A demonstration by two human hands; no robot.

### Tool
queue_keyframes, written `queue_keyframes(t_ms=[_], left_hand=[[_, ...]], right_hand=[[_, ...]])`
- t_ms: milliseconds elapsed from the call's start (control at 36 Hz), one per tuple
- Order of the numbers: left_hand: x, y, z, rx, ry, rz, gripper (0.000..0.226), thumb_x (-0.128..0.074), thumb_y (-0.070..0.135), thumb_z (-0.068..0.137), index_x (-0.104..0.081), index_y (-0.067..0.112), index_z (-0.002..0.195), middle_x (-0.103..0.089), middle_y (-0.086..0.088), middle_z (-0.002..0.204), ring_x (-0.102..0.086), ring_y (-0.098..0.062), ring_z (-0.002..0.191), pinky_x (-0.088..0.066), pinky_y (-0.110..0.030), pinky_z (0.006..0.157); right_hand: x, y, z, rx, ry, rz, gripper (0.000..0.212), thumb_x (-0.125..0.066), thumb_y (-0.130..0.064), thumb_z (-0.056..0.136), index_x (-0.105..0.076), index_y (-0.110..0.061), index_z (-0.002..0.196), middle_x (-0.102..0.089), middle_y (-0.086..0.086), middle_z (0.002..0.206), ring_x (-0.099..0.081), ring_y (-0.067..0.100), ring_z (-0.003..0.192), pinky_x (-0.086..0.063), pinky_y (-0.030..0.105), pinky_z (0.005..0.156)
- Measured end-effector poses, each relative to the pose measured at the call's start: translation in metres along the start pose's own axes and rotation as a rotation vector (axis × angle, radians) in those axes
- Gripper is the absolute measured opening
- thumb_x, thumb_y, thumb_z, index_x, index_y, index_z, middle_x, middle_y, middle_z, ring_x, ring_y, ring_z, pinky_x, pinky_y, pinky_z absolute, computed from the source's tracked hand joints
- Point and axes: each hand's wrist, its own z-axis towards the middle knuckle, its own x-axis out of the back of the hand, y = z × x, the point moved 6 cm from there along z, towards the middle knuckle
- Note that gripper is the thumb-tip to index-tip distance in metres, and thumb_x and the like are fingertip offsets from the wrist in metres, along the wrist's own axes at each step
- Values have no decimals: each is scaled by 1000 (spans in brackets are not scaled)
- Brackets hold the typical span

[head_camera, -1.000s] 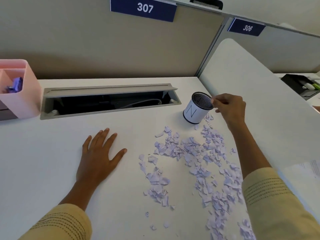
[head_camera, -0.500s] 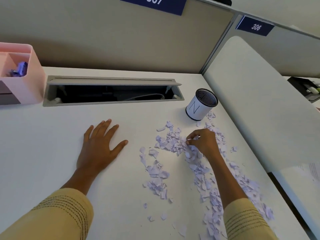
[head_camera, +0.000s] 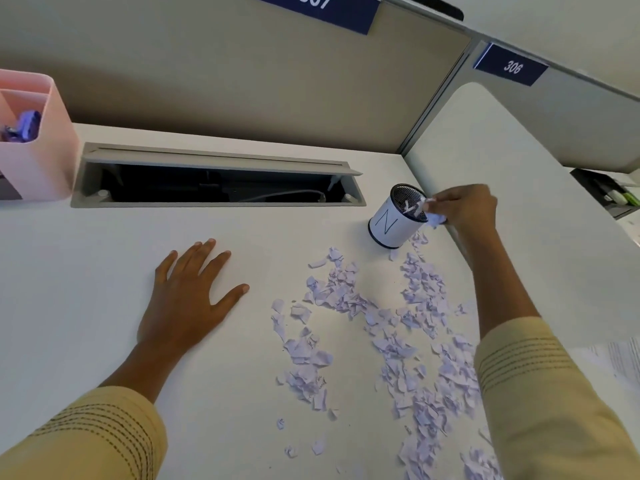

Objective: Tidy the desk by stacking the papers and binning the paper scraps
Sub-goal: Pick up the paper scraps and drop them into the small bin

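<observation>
Several pale lilac paper scraps (head_camera: 391, 341) lie scattered over the right half of the white desk (head_camera: 104, 306). A small white mesh cup marked "N" (head_camera: 394, 220) stands at the back right of the scraps. My right hand (head_camera: 464, 209) is at the cup's rim and pinches a few scraps, some hanging over the opening. My left hand (head_camera: 190, 299) rests flat on the desk, fingers spread, to the left of the scraps. A printed sheet of paper (head_camera: 620, 358) shows at the far right edge.
An open cable tray slot (head_camera: 218, 181) runs along the back of the desk. A pink organiser (head_camera: 34, 133) stands at the back left. A curved white divider panel (head_camera: 519, 202) borders the desk on the right, with partition walls behind.
My right hand picked up scraps from the pile and rose back to the cup's rim. The left hand stayed flat on the desk.
</observation>
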Motion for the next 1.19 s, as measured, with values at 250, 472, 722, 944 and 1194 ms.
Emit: queue_keyframes(t_ms=[250,472,722,944,1194], left_hand=[[2,1,0,4,8,-15,75,-31,70,85,-53,20,136,-40,-4,150,-34,-21,140,-17,-44,117],[2,1,-1,0,6,-7,74,-31,69,85,-53,19,135,-41,-5,149,-34,-22,140,-18,-45,117],[0,-1,0,14,-1,-7,74,-31,70,85,-51,22,137,-38,-2,151,-31,-20,141,-14,-43,118],[2,1,0,12,4,-11,74,-31,70,85,-51,21,137,-40,-4,150,-32,-21,141,-17,-45,117],[2,1,0,13,-6,-18,75,-29,71,85,-50,22,138,-38,-3,151,-31,-21,142,-16,-46,118]], right_hand=[[-4,1,15,-68,10,-44,30,-79,-32,74,-72,-9,92,-71,19,77,-68,33,62,-59,42,75],[-34,-7,-45,128,-81,-72,5,-75,-18,77,-72,-21,80,-70,0,69,-62,3,52,-49,12,58],[-131,18,-102,148,-526,-310,75,-85,-51,55,-58,-33,123,-50,2,112,-49,19,102,-46,34,89],[-137,25,-102,182,-445,-319,22,-81,-19,71,-73,-14,91,-67,8,95,-62,22,81,-48,25,73],[-86,23,-82,85,-365,-11,16,-77,1,70,-72,1,85,-70,11,74,-62,16,58,-53,17,52]])
